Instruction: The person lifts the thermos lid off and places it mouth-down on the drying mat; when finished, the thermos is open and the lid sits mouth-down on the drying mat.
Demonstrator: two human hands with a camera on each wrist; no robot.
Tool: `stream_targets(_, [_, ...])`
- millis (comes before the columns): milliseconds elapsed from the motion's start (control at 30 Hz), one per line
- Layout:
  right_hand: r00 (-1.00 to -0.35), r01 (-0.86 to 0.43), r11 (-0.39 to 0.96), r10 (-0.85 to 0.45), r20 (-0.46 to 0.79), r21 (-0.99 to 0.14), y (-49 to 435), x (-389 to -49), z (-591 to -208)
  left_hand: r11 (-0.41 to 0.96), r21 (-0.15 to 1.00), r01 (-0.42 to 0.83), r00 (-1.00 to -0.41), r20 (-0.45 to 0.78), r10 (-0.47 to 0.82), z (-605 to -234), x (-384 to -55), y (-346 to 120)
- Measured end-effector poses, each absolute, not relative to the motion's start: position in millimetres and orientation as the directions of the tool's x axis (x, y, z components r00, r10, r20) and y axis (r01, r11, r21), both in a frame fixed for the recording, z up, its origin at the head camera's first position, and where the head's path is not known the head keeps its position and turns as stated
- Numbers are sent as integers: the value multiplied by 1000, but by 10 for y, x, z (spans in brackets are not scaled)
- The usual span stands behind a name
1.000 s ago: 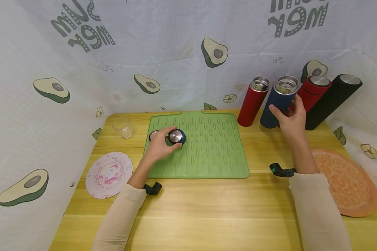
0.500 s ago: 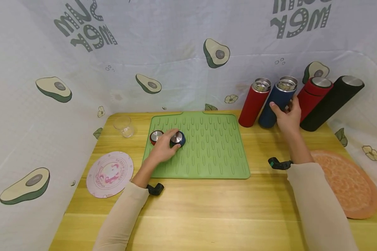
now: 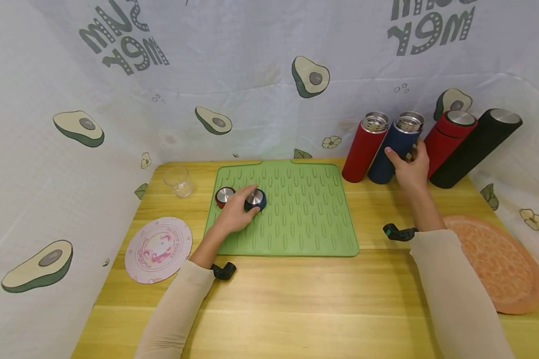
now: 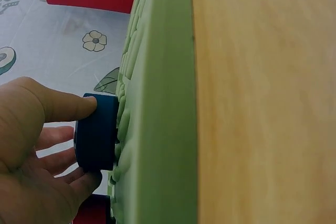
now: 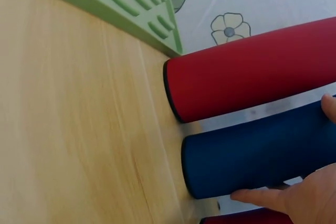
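On the green ridged mat, my left hand holds a blue bottle lid with a silver top, thumb on one side and fingers on the other. The left wrist view shows the lid resting against the mat. Close beside it lies a red lid, also silver-topped. At the back right, my right hand grips an open blue thermos bottle, thumb on its left side. The bottle stands upright on the table next to an open red thermos bottle.
Right of my right hand stand a lidded red bottle and a tall black bottle. A clear glass and a round pink mat are on the left. A round orange mat lies by my right forearm.
My right hand has shifted the blue bottle left, closer to the open red one. My left hand has moved slightly, and more of the red lid shows.
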State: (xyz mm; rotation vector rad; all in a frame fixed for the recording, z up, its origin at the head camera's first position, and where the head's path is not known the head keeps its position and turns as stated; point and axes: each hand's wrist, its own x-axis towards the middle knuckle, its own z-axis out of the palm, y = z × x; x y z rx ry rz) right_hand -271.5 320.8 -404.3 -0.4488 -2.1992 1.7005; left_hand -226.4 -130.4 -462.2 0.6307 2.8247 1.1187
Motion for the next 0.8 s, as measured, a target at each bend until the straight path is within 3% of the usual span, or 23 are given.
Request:
stream_targets(467, [-903, 165, 332, 430, -6, -929, 3286, -2649, -4089, 669, 639, 379, -917, 164, 363, -4556, -2226, -1335])
stream_targets(800, [-888, 169, 378, 460, 26, -910, 3268, -2441, -4036, 639, 635, 435, -896, 232, 379, -4510, -2192, -1320])
